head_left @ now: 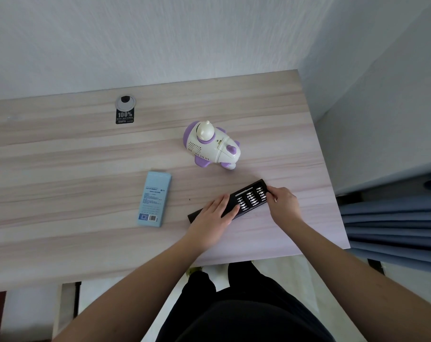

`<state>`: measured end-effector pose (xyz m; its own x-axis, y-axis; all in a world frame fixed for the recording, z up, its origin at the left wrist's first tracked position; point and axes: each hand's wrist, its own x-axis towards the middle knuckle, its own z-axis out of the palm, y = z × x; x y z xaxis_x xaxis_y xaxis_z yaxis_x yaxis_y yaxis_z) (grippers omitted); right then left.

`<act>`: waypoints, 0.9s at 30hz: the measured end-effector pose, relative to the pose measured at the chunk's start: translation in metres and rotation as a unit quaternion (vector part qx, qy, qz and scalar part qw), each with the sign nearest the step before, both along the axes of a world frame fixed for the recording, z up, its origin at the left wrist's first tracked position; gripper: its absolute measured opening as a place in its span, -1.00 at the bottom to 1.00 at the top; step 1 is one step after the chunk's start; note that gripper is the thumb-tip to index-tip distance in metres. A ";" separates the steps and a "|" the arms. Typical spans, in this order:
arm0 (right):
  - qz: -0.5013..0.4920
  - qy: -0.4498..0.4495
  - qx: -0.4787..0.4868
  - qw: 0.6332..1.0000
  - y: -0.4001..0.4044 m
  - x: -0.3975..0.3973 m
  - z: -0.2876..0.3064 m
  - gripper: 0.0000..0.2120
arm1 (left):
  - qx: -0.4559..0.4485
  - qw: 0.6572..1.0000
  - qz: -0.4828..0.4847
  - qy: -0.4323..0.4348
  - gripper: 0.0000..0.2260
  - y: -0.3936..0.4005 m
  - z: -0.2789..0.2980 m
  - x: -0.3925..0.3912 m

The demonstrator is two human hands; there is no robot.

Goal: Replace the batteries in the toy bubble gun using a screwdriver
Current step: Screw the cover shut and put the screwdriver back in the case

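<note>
Lying near the desk [61,149] edge, screwdriver kit [249,197] under both hands.

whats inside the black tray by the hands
The black tray holds rows of small metal screwdriver bits. The left hand covers its near end, so anything there is hidden; the right hand touches its far end.

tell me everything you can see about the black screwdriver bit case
The black screwdriver bit case is a long, flat, matte tray lying at a slant near the front right of the wooden table. It is open, showing rows of small silvery bits. The left hand rests flat across its near end; the right hand touches its far right edge, fingers curled there. What they pinch is unclear.
</note>
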<state>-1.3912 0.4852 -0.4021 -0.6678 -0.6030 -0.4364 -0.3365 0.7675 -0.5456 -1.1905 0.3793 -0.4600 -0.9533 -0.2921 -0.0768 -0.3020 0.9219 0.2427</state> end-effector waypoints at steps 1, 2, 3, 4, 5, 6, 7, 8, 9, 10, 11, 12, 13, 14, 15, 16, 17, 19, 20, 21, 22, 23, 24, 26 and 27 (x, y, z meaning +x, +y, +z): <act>-0.002 -0.004 0.002 1.000 0.001 -0.001 0.000 -0.68 | 0.001 1.000 -0.003 0.003 -0.47 0.000 0.000 -0.002; -0.004 -0.009 0.002 1.000 0.001 -0.002 0.000 -0.67 | 0.001 1.000 -0.006 0.007 -0.48 0.000 0.001 -0.004; -0.005 -0.015 0.001 1.000 0.001 -0.002 0.001 -0.66 | 0.001 1.000 -0.009 0.010 -0.47 0.000 0.001 -0.007; -0.007 -0.021 0.001 1.000 0.002 -0.003 0.001 -0.64 | 0.003 1.000 -0.010 0.013 -0.46 0.000 0.001 -0.010; -0.010 -0.028 0.003 1.000 0.002 -0.003 0.002 -0.62 | 0.006 1.000 -0.010 0.014 -0.44 0.000 0.000 -0.012; -0.015 -0.036 0.005 0.999 0.002 -0.004 0.002 -0.60 | 0.010 1.000 -0.010 0.015 -0.41 0.001 0.000 -0.015; -0.020 -0.045 0.007 0.999 0.003 -0.006 0.003 -0.58 | 0.014 1.000 -0.011 0.015 -0.39 0.001 0.000 -0.017; -0.025 -0.054 0.008 0.998 0.004 -0.008 0.004 -0.56 | 0.018 1.000 -0.013 0.014 -0.38 0.001 -0.001 -0.019; -0.028 -0.061 0.008 0.998 0.005 -0.009 0.005 -0.54 | 0.019 1.000 -0.015 0.013 -0.37 0.001 -0.001 -0.021; -0.031 -0.067 0.007 0.997 0.005 -0.011 0.006 -0.53 | 0.020 1.000 -0.017 0.012 -0.36 0.000 -0.002 -0.023; -0.033 -0.071 0.007 0.997 0.006 -0.012 0.006 -0.53 | 0.021 1.000 -0.020 0.011 -0.37 -0.001 -0.002 -0.026; -0.036 -0.077 0.007 0.996 0.006 -0.013 0.007 -0.53 | 0.020 0.999 -0.023 0.011 -0.37 -0.001 -0.003 -0.028; -0.036 -0.081 0.007 0.996 0.006 -0.014 0.008 -0.53 | 0.019 0.999 -0.026 0.010 -0.38 -0.001 -0.003 -0.031; -0.031 -0.085 0.007 0.996 0.006 -0.014 0.008 -0.53 | 0.018 0.999 -0.028 0.010 -0.38 0.000 -0.003 -0.034; -0.024 -0.087 0.007 0.996 0.006 -0.015 0.009 -0.52 | 0.017 0.999 -0.029 0.010 -0.39 0.001 -0.003 -0.037; -0.019 -0.089 0.006 0.996 0.006 -0.016 0.009 -0.51 | 0.016 0.999 -0.029 0.011 -0.39 0.002 -0.002 -0.041; -0.017 -0.094 0.007 0.995 0.006 -0.017 0.010 -0.51 | 0.014 0.999 -0.030 0.012 -0.39 0.004 -0.002 -0.044; -0.017 -0.104 0.008 0.994 0.007 -0.019 0.010 -0.51 | 0.013 0.999 -0.035 0.014 -0.39 0.005 -0.001 -0.052; -0.016 -0.108 0.010 0.994 0.007 -0.020 0.011 -0.51 | 0.013 0.999 -0.039 0.015 -0.38 0.005 -0.001 -0.056; -0.016 -0.113 0.011 0.993 0.008 -0.022 0.011 -0.53 | 0.013 0.999 -0.045 0.015 -0.37 0.005 0.000 -0.060; -0.020 -0.118 0.009 0.993 0.009 -0.023 0.012 -0.54 | 0.013 0.998 -0.051 0.015 -0.37 0.004 0.001 -0.063; -0.024 -0.122 0.007 0.992 0.010 -0.024 0.012 -0.55 | 0.012 0.998 -0.059 0.015 -0.38 0.003 0.001 -0.065; -0.026 -0.124 0.004 0.992 0.011 -0.025 0.013 -0.55 | 0.008 0.998 -0.068 0.014 -0.40 0.002 0.002 -0.066; -0.021 -0.119 0.000 0.993 0.014 -0.025 0.016 -0.56 | -0.003 0.996 -0.087 0.010 -0.41 0.000 0.003 -0.066; -0.017 -0.115 -0.002 0.993 0.014 -0.024 0.017 -0.55 | -0.012 0.995 -0.096 0.008 -0.41 0.000 0.005 -0.066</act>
